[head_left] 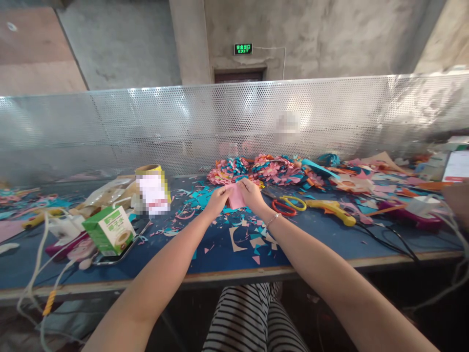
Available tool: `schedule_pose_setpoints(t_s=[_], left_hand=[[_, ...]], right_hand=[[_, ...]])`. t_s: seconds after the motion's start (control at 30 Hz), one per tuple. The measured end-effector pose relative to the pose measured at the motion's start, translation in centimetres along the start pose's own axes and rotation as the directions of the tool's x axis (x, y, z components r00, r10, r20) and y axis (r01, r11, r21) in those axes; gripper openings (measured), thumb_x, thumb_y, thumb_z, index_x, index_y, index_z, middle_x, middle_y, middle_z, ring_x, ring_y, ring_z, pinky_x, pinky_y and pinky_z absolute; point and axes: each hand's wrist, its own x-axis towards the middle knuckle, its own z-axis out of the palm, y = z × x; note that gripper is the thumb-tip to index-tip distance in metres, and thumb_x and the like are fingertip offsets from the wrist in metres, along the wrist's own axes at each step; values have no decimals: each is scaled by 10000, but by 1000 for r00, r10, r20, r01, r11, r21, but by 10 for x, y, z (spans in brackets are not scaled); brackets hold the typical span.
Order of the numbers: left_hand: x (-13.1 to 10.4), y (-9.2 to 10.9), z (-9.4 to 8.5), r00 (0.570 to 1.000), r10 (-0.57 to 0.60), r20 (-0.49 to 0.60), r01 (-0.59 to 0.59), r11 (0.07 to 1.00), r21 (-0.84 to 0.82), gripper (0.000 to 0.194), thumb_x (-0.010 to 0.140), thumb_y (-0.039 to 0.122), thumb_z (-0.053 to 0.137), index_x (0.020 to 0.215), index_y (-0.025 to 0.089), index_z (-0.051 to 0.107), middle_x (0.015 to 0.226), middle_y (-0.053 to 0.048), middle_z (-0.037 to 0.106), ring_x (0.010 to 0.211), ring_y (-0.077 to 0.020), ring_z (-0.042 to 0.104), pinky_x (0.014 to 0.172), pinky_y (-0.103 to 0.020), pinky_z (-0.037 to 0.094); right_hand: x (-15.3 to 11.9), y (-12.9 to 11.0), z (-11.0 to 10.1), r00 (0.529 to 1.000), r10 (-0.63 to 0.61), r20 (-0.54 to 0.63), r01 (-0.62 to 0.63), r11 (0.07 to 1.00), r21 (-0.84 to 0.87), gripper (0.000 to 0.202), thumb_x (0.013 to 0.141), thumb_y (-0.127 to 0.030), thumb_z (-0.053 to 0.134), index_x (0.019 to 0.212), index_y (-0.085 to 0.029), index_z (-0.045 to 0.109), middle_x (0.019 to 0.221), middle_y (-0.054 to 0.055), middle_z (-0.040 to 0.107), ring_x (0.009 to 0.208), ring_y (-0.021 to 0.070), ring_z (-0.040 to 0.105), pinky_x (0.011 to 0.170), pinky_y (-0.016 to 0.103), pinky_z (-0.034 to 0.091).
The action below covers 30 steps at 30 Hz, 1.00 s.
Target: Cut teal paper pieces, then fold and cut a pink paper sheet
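Observation:
A small pink piece of paper or foam sheet [237,197] is held up between both hands, above the scraps on the blue table [216,264]. My left hand [219,199] pinches its left edge. On its upper right, my right hand [252,194] has its fingers closed on the same piece. Just right of my right hand lie scissors with red and yellow handles [293,203]. Beyond both hands sit heaps of pink, blue and orange cut flowers [274,168]. Teal and pink offcuts [200,198] are scattered beneath and around the hands.
A yellow glue gun [333,209] with a black cable lies at right. On the left are a green-white drink carton [110,230], a tape roll [148,169], a purple power strip [69,244] and white cables. A perforated metal screen [164,127] stands behind the table.

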Motion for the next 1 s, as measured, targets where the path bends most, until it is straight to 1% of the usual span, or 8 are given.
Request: schedule_pose_setpoints(t_s=[0.17,0.3,0.43,0.5,0.6,0.73,0.9,1.0], left_hand=[[0,-2,2,989,-125,85,136,980,-148,231,714,363,614,818,156,610,635,-14,587,574,-143,550,565,-274,455],[-1,2,3,990,-140,-10,140,990,-2,200,723,353,611,757,157,586,601,-10,577,545,-150,560,547,-288,473],[3,1,-3,976,-132,-172,157,978,139,206,743,364,592,734,158,582,575,-17,574,519,-171,569,522,-302,479],[4,1,-5,958,-176,-228,197,978,73,213,748,369,588,788,160,596,604,-20,593,540,-171,578,533,-300,489],[4,3,-4,956,-236,-172,219,969,-113,272,772,398,554,921,176,605,699,-29,631,566,-158,586,541,-289,497],[2,5,-2,962,-248,-118,207,938,-279,323,806,432,486,970,182,610,770,-56,653,605,-167,601,564,-303,508],[5,5,-7,928,-264,-264,197,947,-253,146,763,211,539,885,187,616,759,-44,654,667,-182,615,595,-311,514],[7,7,-11,922,-259,-288,189,949,-251,155,743,152,543,882,174,608,752,-36,650,654,-167,609,596,-303,515]], right_hand=[[1,2,-2,999,-26,-25,26,1000,-12,252,810,-370,357,652,-194,446,603,-20,460,607,129,443,577,243,333],[4,8,-2,999,-26,20,27,998,-51,252,836,-354,345,744,-191,514,659,1,516,649,144,490,612,257,388],[0,13,0,989,-120,88,130,984,-119,366,793,-321,472,1127,-173,495,1013,100,552,898,192,547,808,344,444],[-3,13,2,971,-183,152,206,967,-150,544,725,-306,576,1231,-163,434,1168,144,475,1062,224,501,920,383,410],[-6,11,4,941,-211,266,260,952,-164,638,681,-300,632,1265,-161,418,1243,157,432,1190,249,420,1008,398,345],[-4,6,4,955,-79,286,132,977,-170,421,728,-290,559,1121,-142,526,1108,129,550,1030,235,522,898,374,409],[6,16,2,966,141,219,-128,989,-71,211,750,-343,479,762,-153,570,679,8,567,636,146,514,611,278,422],[13,27,-1,970,190,148,-209,971,120,214,685,-303,542,847,-163,552,696,-2,565,639,132,525,590,257,442]])
